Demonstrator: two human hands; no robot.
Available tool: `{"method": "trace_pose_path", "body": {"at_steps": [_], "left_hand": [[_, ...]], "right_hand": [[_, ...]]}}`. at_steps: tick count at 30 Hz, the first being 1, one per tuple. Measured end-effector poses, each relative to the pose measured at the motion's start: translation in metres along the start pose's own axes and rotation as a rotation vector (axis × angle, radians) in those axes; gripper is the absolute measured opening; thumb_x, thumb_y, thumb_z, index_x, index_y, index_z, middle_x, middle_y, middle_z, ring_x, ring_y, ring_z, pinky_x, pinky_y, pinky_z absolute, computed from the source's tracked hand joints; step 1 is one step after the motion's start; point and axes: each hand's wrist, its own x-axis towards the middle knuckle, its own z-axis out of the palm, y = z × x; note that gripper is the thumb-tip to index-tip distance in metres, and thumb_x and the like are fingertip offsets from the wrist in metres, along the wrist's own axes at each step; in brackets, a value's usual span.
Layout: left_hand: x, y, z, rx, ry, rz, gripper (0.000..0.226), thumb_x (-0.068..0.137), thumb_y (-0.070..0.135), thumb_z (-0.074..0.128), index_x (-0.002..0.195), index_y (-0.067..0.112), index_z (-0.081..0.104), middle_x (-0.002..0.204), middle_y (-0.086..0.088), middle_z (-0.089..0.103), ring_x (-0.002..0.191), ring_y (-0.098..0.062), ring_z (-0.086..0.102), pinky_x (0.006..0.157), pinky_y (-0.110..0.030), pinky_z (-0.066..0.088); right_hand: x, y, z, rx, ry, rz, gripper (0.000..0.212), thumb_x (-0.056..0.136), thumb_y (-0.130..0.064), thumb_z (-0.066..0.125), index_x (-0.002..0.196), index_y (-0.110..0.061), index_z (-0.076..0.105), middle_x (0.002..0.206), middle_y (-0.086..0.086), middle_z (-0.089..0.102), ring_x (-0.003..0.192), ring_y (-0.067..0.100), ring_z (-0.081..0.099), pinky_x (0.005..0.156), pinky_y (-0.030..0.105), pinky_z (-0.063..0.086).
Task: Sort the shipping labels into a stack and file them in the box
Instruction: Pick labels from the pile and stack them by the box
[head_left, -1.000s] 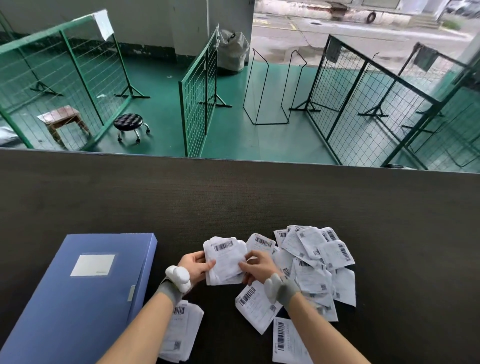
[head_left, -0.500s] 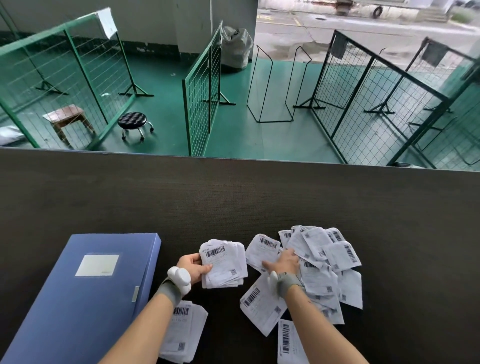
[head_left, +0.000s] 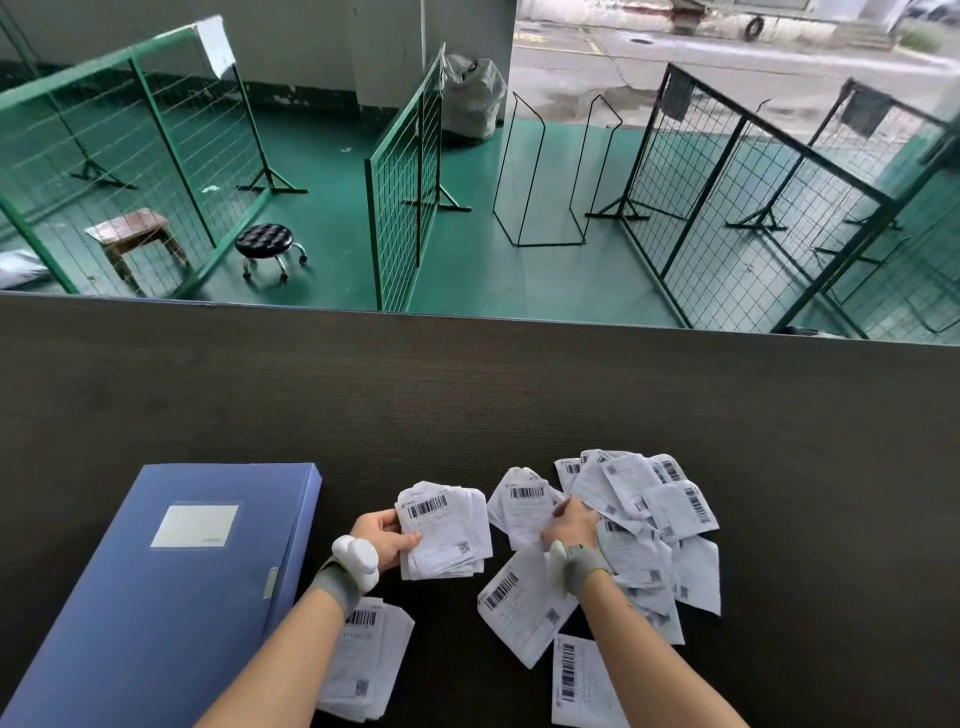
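Observation:
My left hand (head_left: 387, 535) grips a stack of white shipping labels (head_left: 447, 532) by its left edge, barcode facing up, just above the dark table. My right hand (head_left: 569, 525) rests on the loose pile of labels (head_left: 639, 525) to the right, its fingers on one label (head_left: 524, 506) at the pile's left edge; whether they pinch it is hidden. A closed blue file box (head_left: 166, 587) lies flat at the left. A second small stack of labels (head_left: 363, 660) lies under my left forearm. More labels (head_left: 519, 605) lie near my right wrist.
The dark table (head_left: 467, 395) stretches far ahead of the labels. A single label (head_left: 582, 680) lies at the near edge by my right forearm. Beyond the table are green wire fences, a black stool and a wooden stool on a green floor.
My right hand has left the held stack and moved right onto the loose pile. My left hand keeps the stack and has shifted slightly left.

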Motion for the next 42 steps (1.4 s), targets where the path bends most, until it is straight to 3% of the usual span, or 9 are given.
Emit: {"method": "trace_pose_path", "body": {"at_steps": [4, 8, 12, 15, 19, 28, 34, 39, 42], "left_hand": [[-0.003, 0.0, 0.0, 0.002, -0.002, -0.003, 0.041, 0.081, -0.014, 0.06, 0.12, -0.005, 0.055, 0.113, -0.022, 0.065, 0.107, -0.038, 0.063, 0.095, -0.054, 0.05], [-0.004, 0.001, -0.001, -0.003, 0.0, -0.008, 0.043, 0.081, -0.014, 0.06, 0.122, -0.005, 0.054, 0.117, -0.023, 0.064, 0.108, -0.038, 0.062, 0.094, -0.054, 0.05], [-0.003, -0.001, -0.005, -0.013, 0.031, -0.007, 0.043, 0.081, -0.015, 0.059, 0.122, -0.006, 0.054, 0.115, -0.025, 0.064, 0.106, -0.039, 0.063, 0.094, -0.056, 0.049], [-0.002, -0.001, -0.006, -0.031, 0.066, -0.013, 0.043, 0.08, -0.018, 0.058, 0.122, -0.008, 0.055, 0.114, -0.027, 0.064, 0.102, -0.039, 0.063, 0.095, -0.055, 0.048], [-0.005, 0.002, -0.001, -0.079, 0.065, -0.002, 0.037, 0.082, -0.016, 0.058, 0.119, -0.009, 0.056, 0.114, -0.027, 0.063, 0.098, -0.037, 0.062, 0.09, -0.051, 0.051], [-0.013, 0.01, 0.005, -0.175, -0.069, 0.071, 0.026, 0.085, -0.008, 0.059, 0.108, 0.003, 0.06, 0.103, -0.014, 0.067, 0.088, -0.026, 0.066, 0.064, -0.033, 0.061], [-0.011, 0.008, -0.001, -0.081, -0.063, 0.095, 0.036, 0.08, -0.012, 0.062, 0.112, 0.003, 0.059, 0.111, -0.017, 0.065, 0.104, -0.035, 0.063, 0.087, -0.049, 0.055], [-0.008, 0.012, -0.002, 0.025, -0.015, 0.191, 0.038, 0.078, -0.011, 0.064, 0.108, 0.012, 0.062, 0.112, -0.011, 0.066, 0.108, -0.028, 0.061, 0.096, -0.052, 0.049], [-0.01, 0.015, -0.001, 0.111, 0.006, 0.273, 0.038, 0.077, -0.01, 0.065, 0.107, 0.013, 0.064, 0.109, -0.008, 0.068, 0.105, -0.022, 0.062, 0.091, -0.044, 0.053]], "right_hand": [[-0.003, 0.001, -0.005, 0.036, 0.008, 0.011, 0.03, 0.087, 0.0, 0.057, 0.115, -0.005, 0.049, 0.123, 0.018, 0.039, 0.086, 0.024, 0.046, 0.082, 0.031, 0.045], [-0.006, 0.0, -0.006, 0.179, -0.011, 0.046, 0.03, 0.079, 0.003, 0.058, 0.108, -0.005, 0.056, 0.1, 0.01, 0.053, 0.098, 0.028, 0.057, 0.089, 0.032, 0.05], [-0.013, -0.012, -0.014, 0.304, -0.054, 0.118, 0.014, 0.085, -0.003, 0.063, 0.098, -0.003, 0.065, 0.111, 0.013, 0.065, 0.094, 0.026, 0.059, 0.085, 0.028, 0.05], [-0.009, -0.025, -0.016, 0.507, -0.188, 0.108, 0.03, 0.092, 0.001, 0.057, 0.12, 0.009, 0.058, 0.091, 0.01, 0.064, 0.091, 0.026, 0.064, 0.085, 0.031, 0.054], [-0.02, -0.044, -0.016, 0.8, -0.29, 0.164, 0.023, 0.084, 0.013, 0.062, 0.099, -0.005, 0.063, 0.095, 0.017, 0.064, 0.093, 0.027, 0.065, 0.092, 0.042, 0.056], [-0.065, -0.042, 0.009, 0.3, -0.316, -0.251, 0.032, 0.079, 0.001, 0.072, 0.105, -0.01, 0.057, 0.095, 0.005, 0.065, 0.087, 0.016, 0.066, 0.073, 0.028, 0.059], [-0.064, -0.043, 0.011, 0.108, -0.354, -0.412, 0.036, 0.075, -0.008, 0.077, 0.105, -0.017, 0.058, 0.095, -0.001, 0.063, 0.086, 0.011, 0.062, 0.082, 0.03, 0.058], [-0.056, -0.045, 0.005, 0.16, -0.262, -0.415, 0.081, 0.057, -0.03, 0.09, 0.125, -0.024, 0.046, 0.12, -0.006, 0.049, 0.113, 0.013, 0.047, 0.099, 0.034, 0.046], [-0.056, -0.045, 0.0, 0.201, -0.36, -0.484, 0.045, 0.067, -0.016, 0.085, 0.107, -0.021, 0.063, 0.103, -0.009, 0.065, 0.097, 0.006, 0.061, 0.082, 0.022, 0.051]]}}
